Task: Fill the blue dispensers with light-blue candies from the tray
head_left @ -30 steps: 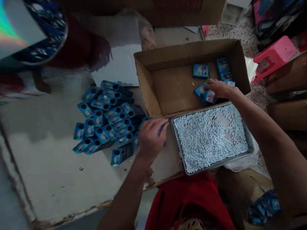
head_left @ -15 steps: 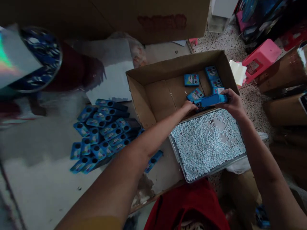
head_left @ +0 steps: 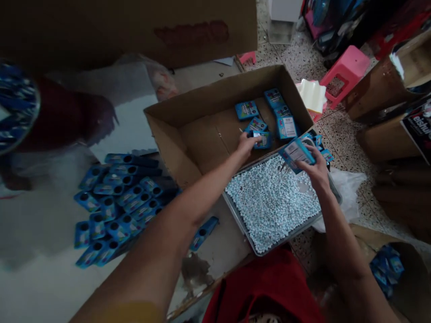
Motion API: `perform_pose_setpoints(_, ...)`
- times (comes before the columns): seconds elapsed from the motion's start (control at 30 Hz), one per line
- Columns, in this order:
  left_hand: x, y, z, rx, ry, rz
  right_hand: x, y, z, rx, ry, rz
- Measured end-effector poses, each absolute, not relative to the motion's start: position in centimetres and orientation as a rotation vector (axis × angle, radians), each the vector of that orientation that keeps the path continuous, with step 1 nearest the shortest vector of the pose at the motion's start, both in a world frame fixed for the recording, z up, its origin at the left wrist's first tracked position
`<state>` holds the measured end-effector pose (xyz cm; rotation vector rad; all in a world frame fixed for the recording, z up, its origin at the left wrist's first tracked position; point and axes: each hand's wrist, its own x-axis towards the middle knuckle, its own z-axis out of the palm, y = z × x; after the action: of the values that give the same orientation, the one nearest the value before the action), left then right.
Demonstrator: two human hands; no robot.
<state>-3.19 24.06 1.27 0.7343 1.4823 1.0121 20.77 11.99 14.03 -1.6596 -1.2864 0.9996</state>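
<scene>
My left hand (head_left: 248,144) reaches over the near wall of the cardboard box (head_left: 202,130), its fingers closed on a blue packet (head_left: 264,140) low in the box. Several other blue packets (head_left: 246,110) lie in the right part of that box. Over the tray's upper right corner, my right hand (head_left: 315,167) grips another blue packet (head_left: 295,154) with a pale label facing up. Below it, the tray (head_left: 244,229) bears a heap of small pale blue and white pellets (head_left: 274,202).
Many blue sleeves (head_left: 117,190) are piled left of my left forearm, with one lone sleeve (head_left: 204,233) nearer me. A pink stool (head_left: 346,72) and cartons (head_left: 370,94) stand right. At far left is a container of blue packets (head_left: 16,105).
The view has shifted right. The blue item that both hands were at is no longer between them; my hands are farther apart, each on its own packet, and the right is over the tray.
</scene>
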Motion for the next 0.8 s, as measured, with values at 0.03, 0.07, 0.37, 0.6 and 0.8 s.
perform_pose_setpoints(0.03, -4.2, 23.8, 2.0, 0.749, 1.530, 1.031, 21.0, 11.7, 14.3, -1.707, -1.452, 0.915)
perform_pose_setpoints(0.07, -5.3, 23.4, 2.9, 0.788, 1.588, 1.063, 21.2, 11.5, 14.5, -1.750, -1.591, 0.844)
perform_pose_setpoints(0.37, -9.0, 14.6, 14.8, 1.493, 1.622, 1.161, 22.6, 10.6, 15.5, -1.599, -1.686, 1.010)
perform_pose_setpoints(0.6, -3.6, 9.4, 15.6, 1.319, 1.601, 1.272, 21.9, 7.3, 18.7, -1.510, -1.558, 1.161)
perform_pose_setpoints(0.8, -0.1, 5.6, 13.7, 0.938, 1.755, 1.473, 19.1, 5.0, 18.5, -1.781, -1.390, 0.826)
